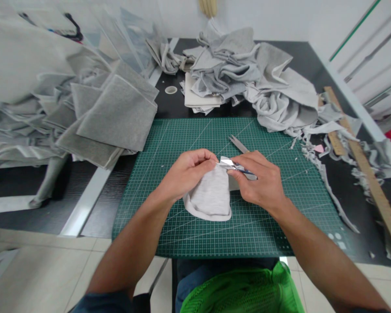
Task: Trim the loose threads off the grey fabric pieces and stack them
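My left hand pinches the top edge of a small light-grey fabric piece with a rounded, thick-edged lower rim. The piece hangs over the green cutting mat. In my right hand is a small pair of thread snips, its metal blades at the fabric's top corner beside my left fingertips. A pair of scissors lies on the mat just beyond my right hand, its pointed blades showing and the rest hidden by that hand.
Folded grey cloth pieces are stacked at the left. A heap of grey fabric lies at the back, near a roll of tape. Wooden rulers and fabric scraps lie along the right side.
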